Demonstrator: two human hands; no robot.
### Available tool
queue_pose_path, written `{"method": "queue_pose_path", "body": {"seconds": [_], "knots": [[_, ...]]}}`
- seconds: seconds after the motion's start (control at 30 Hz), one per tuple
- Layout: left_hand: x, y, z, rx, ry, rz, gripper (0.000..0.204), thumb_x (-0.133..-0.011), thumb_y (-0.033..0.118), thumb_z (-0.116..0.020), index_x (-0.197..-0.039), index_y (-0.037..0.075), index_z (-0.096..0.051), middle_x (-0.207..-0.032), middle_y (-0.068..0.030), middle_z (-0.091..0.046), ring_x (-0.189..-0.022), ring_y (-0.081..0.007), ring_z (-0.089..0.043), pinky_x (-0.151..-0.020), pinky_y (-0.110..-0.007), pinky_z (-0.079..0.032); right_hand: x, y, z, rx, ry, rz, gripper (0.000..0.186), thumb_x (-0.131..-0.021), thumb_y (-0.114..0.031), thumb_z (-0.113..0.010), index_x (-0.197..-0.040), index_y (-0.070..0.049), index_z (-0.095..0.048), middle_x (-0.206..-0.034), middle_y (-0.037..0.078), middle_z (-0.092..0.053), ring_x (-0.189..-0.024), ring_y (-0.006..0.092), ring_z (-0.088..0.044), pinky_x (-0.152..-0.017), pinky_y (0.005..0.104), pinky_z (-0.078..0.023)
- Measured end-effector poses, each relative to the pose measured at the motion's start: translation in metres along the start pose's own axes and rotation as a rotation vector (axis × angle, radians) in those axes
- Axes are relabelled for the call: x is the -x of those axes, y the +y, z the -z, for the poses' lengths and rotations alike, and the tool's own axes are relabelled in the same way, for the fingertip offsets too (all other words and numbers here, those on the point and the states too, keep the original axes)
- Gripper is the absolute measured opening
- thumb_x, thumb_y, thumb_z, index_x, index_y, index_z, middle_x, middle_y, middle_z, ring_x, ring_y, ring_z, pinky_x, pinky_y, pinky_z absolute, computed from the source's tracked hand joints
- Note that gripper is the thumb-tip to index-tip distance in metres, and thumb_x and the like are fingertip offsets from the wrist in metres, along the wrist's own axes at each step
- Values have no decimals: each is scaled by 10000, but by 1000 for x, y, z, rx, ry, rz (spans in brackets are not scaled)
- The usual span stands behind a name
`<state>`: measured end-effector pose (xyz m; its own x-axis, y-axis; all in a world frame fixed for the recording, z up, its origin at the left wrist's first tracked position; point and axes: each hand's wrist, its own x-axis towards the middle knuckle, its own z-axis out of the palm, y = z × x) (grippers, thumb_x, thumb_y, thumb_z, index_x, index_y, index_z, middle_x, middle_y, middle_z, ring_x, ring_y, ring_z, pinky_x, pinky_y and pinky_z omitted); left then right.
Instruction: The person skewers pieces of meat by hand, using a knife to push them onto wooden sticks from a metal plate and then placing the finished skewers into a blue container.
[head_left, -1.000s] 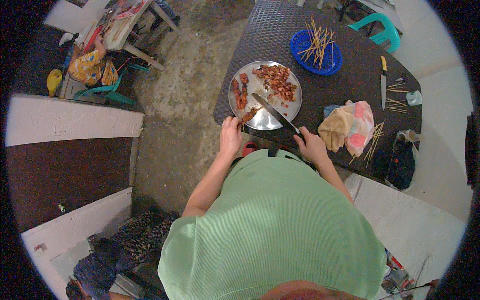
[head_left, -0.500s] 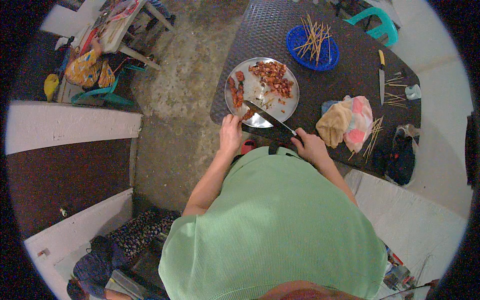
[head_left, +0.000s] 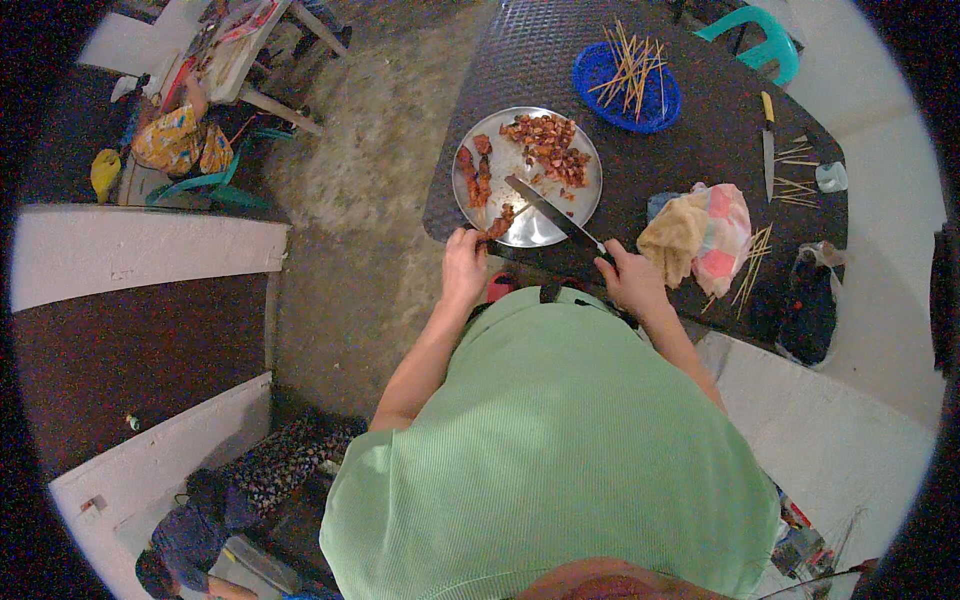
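A round metal plate (head_left: pixel 540 236) lies near the table's front edge. My left hand (head_left: pixel 464 266) is closed at the plate's near left rim, pinching the end of a meat skewer (head_left: pixel 500 223). My right hand (head_left: pixel 634 282) wraps round the dark handle of a knife (head_left: pixel 553 212). The blade reaches over the plate, its tip just right of the skewer's meat and near the plate's middle. Two more meat skewers (head_left: pixel 474 180) lie side by side on the plate's left. Chopped meat pieces (head_left: pixel 548 145) are heaped at its far right.
Behind the plate stands a blue basket (head_left: pixel 590 72) holding bamboo sticks (head_left: pixel 632 75). Cloths (head_left: pixel 672 240), loose sticks (head_left: pixel 758 262), a yellow-handled knife (head_left: pixel 768 150) and a plastic bag (head_left: pixel 808 310) lie to the right. Other people sit at far left (head_left: pixel 170 140) and lower left (head_left: pixel 195 530).
The knife tip has shifted right and away from me, off the skewer's meat. My right hand has moved slightly right and farther out. My left hand keeps its hold.
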<state>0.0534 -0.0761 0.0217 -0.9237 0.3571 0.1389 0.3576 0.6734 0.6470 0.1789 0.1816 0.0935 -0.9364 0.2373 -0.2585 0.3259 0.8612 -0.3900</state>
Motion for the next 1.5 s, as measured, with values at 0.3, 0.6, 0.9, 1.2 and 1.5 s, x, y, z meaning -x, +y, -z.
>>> {"method": "queue_pose_path", "body": {"seconds": [0.3,0.6,0.9,1.2,1.5], "knots": [[-7,-16,-8,169,86,53,130,-835,57,-607,-949,-3,-625,-867,-187,-607,-790,-362,-611,-704,-404,-489,10,8,4,-182,86,-15,332,-908,-387,-529,-1093,-112,-527,-753,220,-645,-739,425,-630,-649,528,-493],[-4,-25,-23,199,27,230,138,-850,112,-613,-948,20,-643,-807,-157,-664,-770,-299,-651,-707,-367,-499,15,19,-6,-222,-90,-72,378,-894,-419,-530,-1125,-120,-526,-827,226,-655,-801,426,-633,-700,532,-490],[-8,-10,-17,153,-6,305,135,-845,110,-596,-928,11,-636,-782,-165,-660,-741,-324,-646,-693,-392,-492,19,14,-8,-249,-179,-47,360,-883,-409,-538,-1083,-110,-538,-845,229,-654,-817,426,-632,-711,530,-491],[-7,-21,-27,136,0,283,145,-839,118,-600,-939,17,-628,-853,-188,-650,-819,-364,-633,-739,-431,-485,11,6,-16,-169,-198,-102,329,-888,-382,-535,-1069,-108,-541,-860,238,-655,-833,436,-629,-725,531,-495],[-7,-27,-29,148,20,272,133,-838,109,-600,-918,5,-617,-895,-215,-634,-859,-392,-612,-757,-449,-477,14,3,-7,-231,-139,-76,346,-884,-399,-538,-1086,-119,-548,-848,230,-658,-813,422,-637,-714,519,-500]]}}
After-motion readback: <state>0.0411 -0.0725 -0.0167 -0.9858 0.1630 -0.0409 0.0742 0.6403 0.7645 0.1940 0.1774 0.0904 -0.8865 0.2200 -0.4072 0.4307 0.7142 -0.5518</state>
